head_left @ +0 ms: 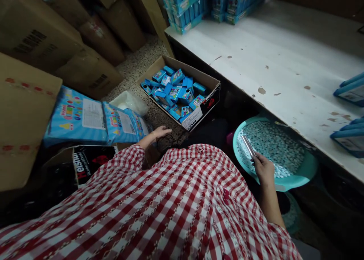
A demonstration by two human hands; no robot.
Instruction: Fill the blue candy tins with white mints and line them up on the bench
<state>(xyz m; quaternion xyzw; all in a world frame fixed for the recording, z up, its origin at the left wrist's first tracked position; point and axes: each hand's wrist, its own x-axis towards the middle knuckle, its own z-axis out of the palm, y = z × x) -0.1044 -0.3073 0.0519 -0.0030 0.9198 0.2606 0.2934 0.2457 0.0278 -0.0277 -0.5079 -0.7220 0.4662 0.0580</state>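
My right hand (263, 168) is closed around a shiny metal scoop (248, 145), held over a teal basin (301, 176) full of small pale candies (273, 144). My left hand (159, 132) reaches down to the floor with fingers spread flat, holding nothing, just short of an open cardboard box (204, 80) of small blue packets (176, 89). My red-and-white checked shirt (176, 203) fills the lower view.
A worn white table (284, 51) runs along the right, with blue boxes (351, 91) at its right edge and stacked blue packs (187, 6) at the far end. Flat blue printed cartons (93, 119), a white bag (129, 101) and brown cartons (36, 32) crowd the left.
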